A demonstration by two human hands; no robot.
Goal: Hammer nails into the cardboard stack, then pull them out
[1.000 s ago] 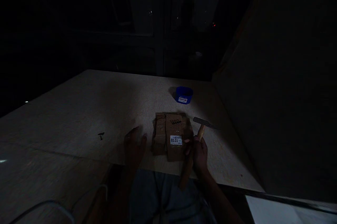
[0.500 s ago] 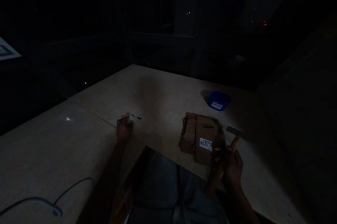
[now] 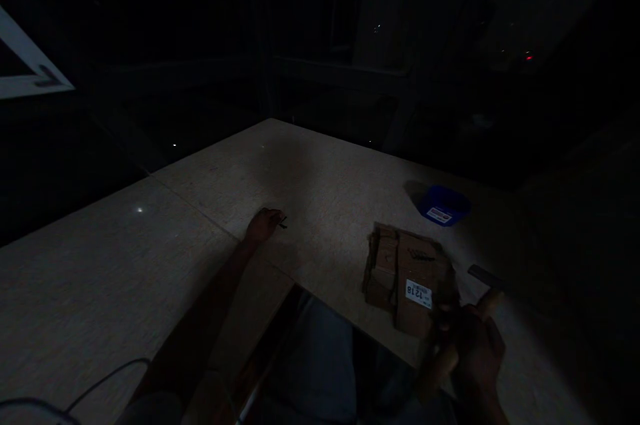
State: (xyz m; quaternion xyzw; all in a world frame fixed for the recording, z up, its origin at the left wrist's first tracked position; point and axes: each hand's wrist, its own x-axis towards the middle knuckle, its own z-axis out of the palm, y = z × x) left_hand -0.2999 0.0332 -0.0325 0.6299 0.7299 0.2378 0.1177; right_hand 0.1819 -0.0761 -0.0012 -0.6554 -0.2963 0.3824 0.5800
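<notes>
My left hand [image 3: 263,225] rests low over the table, fingers drawn together at some small, thin dark pieces [image 3: 283,223]. Whether one is pinched between the fingertips is too dark to tell. My right hand [image 3: 477,348] is closed around the wooden handle of a hammer [image 3: 443,366], whose dark metal head [image 3: 484,274] points away from me at the right. Beside that hand lies a flattened stack of brown cardboard [image 3: 386,253] with a white label [image 3: 419,293] reading 1218. Several small dark marks or thin items show on its upper part, unclear in the dimness.
A blue plastic bin [image 3: 444,205] with a white label stands behind the cardboard. The pale table [image 3: 330,192] has a seam running across its left side. A dark cable [image 3: 107,375] curls at the lower left. The surroundings are very dark.
My left hand has moved forward and right onto the small dark pieces. My right hand still holds the hammer. The whole view has shifted, moving the bin and cardboard rightward in the picture.
</notes>
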